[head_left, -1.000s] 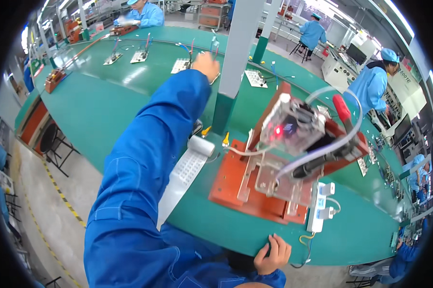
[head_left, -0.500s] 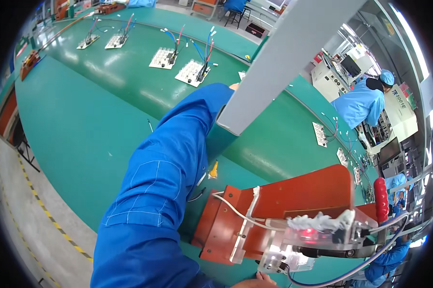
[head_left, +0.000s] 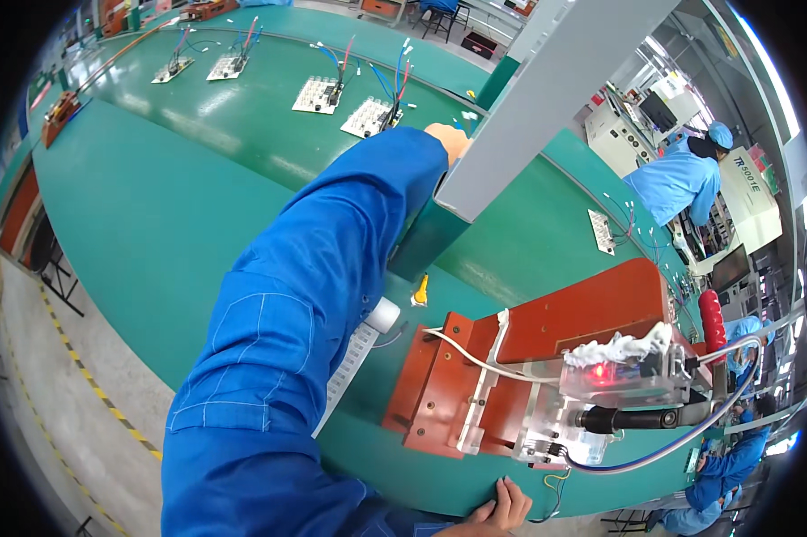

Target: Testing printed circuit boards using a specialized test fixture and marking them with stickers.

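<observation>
My left arm, in a blue sleeve, stretches across the bench. My left hand (head_left: 448, 140) is beyond the green belt's near edge, beside a grey post (head_left: 547, 116) that hides its fingers. The closest board is a white circuit board (head_left: 368, 116) with upright wires. My right hand (head_left: 508, 506) rests at the bench's near edge, fingers slightly bent, thumb apart, with nothing visible in it. Thin wires (head_left: 557, 488) lie beside it. Above it stands a red-brown fixture (head_left: 573, 313) with clear plastic blocks, a lever with a red grip (head_left: 711, 320) and a glowing red light.
A white strip (head_left: 348, 371) and a white roll (head_left: 384, 315) lie partly under my left sleeve. A small yellow-topped object (head_left: 420, 291) is near the post's foot. More wired boards (head_left: 229, 64) sit along the belt. A co-worker (head_left: 681, 179) bends over a machine at right.
The view has shifted, and more of my left hand shows beside the post. My right hand sits farther from the fixture's underside. The white strip and roll have come into view.
</observation>
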`<state>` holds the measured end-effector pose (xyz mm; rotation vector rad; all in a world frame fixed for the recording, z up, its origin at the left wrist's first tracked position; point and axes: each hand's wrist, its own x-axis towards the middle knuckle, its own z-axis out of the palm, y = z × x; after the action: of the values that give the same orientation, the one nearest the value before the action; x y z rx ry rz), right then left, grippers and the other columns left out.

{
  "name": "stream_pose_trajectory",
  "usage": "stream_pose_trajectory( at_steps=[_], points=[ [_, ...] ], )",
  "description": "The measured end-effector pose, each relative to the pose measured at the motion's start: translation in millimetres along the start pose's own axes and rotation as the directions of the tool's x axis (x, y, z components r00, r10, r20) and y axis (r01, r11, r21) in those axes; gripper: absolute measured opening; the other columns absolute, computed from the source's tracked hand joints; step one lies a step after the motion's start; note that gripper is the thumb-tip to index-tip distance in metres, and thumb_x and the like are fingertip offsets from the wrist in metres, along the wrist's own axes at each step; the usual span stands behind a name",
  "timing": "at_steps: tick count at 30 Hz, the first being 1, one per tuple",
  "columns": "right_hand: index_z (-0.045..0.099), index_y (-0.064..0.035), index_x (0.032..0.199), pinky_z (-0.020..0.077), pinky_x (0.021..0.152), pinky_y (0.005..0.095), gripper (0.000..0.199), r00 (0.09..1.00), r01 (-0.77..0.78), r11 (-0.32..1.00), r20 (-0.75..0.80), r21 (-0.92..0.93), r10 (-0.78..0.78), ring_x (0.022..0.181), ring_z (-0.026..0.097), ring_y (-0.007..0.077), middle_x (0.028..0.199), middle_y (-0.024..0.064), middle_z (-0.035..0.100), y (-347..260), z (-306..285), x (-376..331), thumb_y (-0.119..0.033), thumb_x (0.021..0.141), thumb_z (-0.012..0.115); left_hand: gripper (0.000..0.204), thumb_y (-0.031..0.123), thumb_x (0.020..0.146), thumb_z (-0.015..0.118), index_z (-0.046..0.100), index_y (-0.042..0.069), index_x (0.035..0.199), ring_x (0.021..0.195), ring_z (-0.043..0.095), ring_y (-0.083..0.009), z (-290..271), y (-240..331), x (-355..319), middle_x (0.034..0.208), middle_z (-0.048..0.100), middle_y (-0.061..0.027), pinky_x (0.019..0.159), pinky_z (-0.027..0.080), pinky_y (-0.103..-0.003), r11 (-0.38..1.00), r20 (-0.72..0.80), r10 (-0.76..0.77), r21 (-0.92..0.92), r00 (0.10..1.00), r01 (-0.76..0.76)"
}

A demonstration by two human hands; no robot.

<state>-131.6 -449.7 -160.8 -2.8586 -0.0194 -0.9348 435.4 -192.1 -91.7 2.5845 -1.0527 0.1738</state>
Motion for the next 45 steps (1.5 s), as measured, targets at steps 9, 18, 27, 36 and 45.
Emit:
stream_pose_trajectory(
  at_steps=[9, 18, 27, 36, 45],
  points=[
    [0.072, 0.0054, 0.099, 0.0523, 0.077, 0.045, 0.042, 0.999, 0.045, 0.997, -0.031, 0.066, -0.043, 0.084, 0.062, 0.038, 0.102, 0.0199, 0.069, 2.5, 11.0, 4.9, -0.019, 0.071, 0.052, 0.045, 0.036, 0.093, 0.07, 0.064, 0.007, 0.128, 0.105, 0.066, -0.0248, -25.7, 11.0, -48.7, 0.116, 0.069, -0.0136, 0.087, 0.054, -0.04, 0.869, -0.091, -0.296, -0.438, 0.951, 0.229],
    [0.07, 0.0055, 0.1, 0.0517, 0.079, 0.044, 0.036, 0.995, 0.067, 0.984, -0.086, 0.165, -0.053, 0.088, 0.062, 0.0377, 0.104, 0.0197, 0.068, -11.3, 2.1, 11.3, -0.007, 0.071, 0.054, 0.044, 0.039, 0.095, 0.061, 0.063, -0.003, 0.082, 0.068, 0.063, -0.033, -118.4, -1.8, -110.7, 0.076, 0.068, -0.0181, 0.067, 0.048, -0.045, 0.817, -0.634, -0.533, -0.557, 0.559, 0.148],
    [0.063, -0.0001, 0.123, 0.0505, 0.09, 0.0395, 0.048, 0.998, -0.001, 0.756, 0.044, 0.655, -0.036, 0.099, 0.062, 0.0336, 0.118, 0.0185, 0.062, -25.9, -20.3, 22.1, -0.001, 0.075, 0.072, 0.024, 0.027, 0.103, 0.054, 0.058, 0.011, 0.085, 0.069, 0.061, -0.0142, -155.6, 228.3, -355.3, 0.08, 0.061, -0.0025, 0.061, 0.052, -0.029, -0.215, -0.243, -0.694, -0.828, 0.678, -0.518],
    [0.042, 0.0014, 0.146, 0.0498, 0.095, 0.0339, 0.066, 0.941, 0.278, 0.168, -0.233, 0.946, -0.243, 0.112, 0.061, 0.0232, 0.135, 0.0183, 0.054, -97.9, -65.2, 126.7, -0.01, 0.089, 0.072, 0.021, 0.014, 0.105, 0.048, 0.062, -0.002, 0.103, 0.086, 0.07, -0.0174, -121.6, 358.9, -376.2, 0.101, 0.071, -0.0131, 0.076, 0.062, -0.024, -0.914, -0.004, -0.263, -0.318, 0.965, -0.251],
    [0.051, 0.0022, 0.134, 0.0522, 0.087, 0.0285, 0.043, 0.872, 0.37, 0.038, -0.361, 0.928, 0.33, 0.102, 0.063, 0.0158, 0.121, 0.0113, 0.063, -68.0, -102.4, 133.7, -0.007, 0.096, 0.068, 0.032, 0.017, 0.107, 0.046, 0.063, -0.009, 0.116, 0.102, 0.07, -0.0246, -100.9, 438.4, -365.3, 0.102, 0.07, -0.0148, 0.085, 0.063, -0.027, -0.994, 0.137, 0.044, -0.09, 0.99, 0.057]
  ],
)
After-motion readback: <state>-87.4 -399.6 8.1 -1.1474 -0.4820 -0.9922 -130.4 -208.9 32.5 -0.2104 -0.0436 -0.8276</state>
